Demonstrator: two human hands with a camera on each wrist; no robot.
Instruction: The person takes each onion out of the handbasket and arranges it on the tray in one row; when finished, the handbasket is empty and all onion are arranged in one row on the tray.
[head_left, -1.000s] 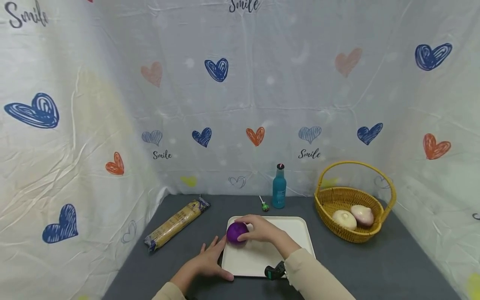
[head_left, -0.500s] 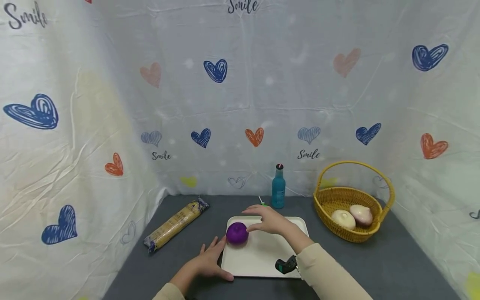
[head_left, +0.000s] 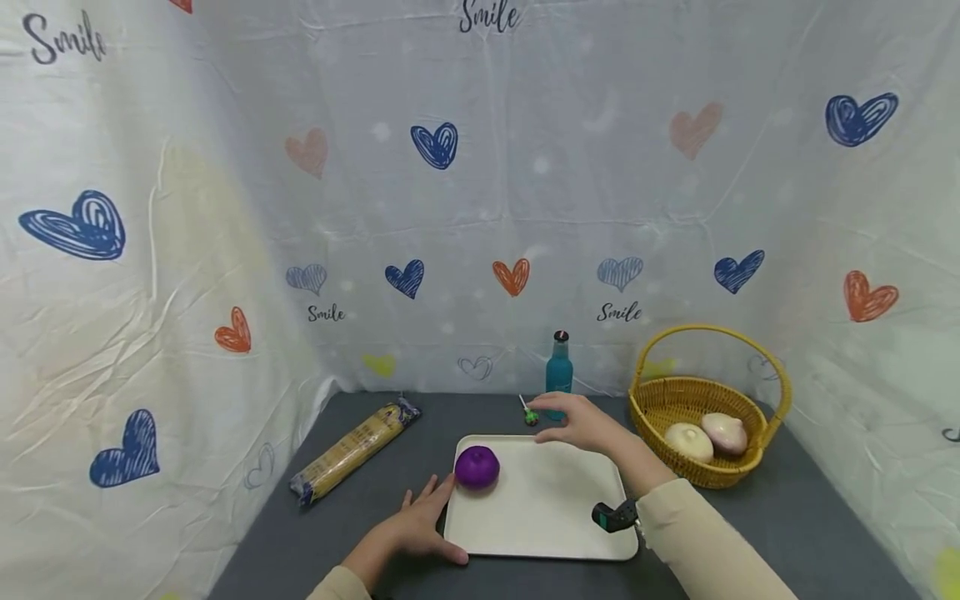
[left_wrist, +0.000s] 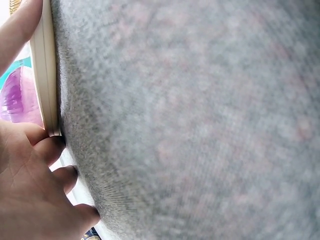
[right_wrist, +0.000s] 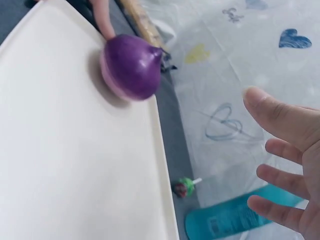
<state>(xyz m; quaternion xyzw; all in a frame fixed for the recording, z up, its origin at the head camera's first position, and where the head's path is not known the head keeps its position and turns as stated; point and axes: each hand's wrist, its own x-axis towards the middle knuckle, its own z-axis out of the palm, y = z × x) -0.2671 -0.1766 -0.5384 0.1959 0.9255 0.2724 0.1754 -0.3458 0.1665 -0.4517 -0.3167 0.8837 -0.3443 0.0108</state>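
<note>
A purple onion rests near the far left corner of the white tray. My left hand lies with spread fingers along the tray's left edge; in the left wrist view its fingertips meet the grey cloth beside the tray rim. My right hand hovers over the tray's far edge, fingers apart, holding nothing. Beyond it, from the head view, are a lollipop with a green wrapper and a blue bottle, partly covered by that hand. In the right wrist view the onion shows its pointed tip.
A wicker basket with a tall handle stands at the right, holding two pale onions. At the left lies a long packet of noodles. A cloth backdrop with printed hearts rises behind the grey table.
My right hand has let go of the purple onion, leaving it on the tray, and moved right and away toward the bottle. The left hand has stayed at the tray's edge.
</note>
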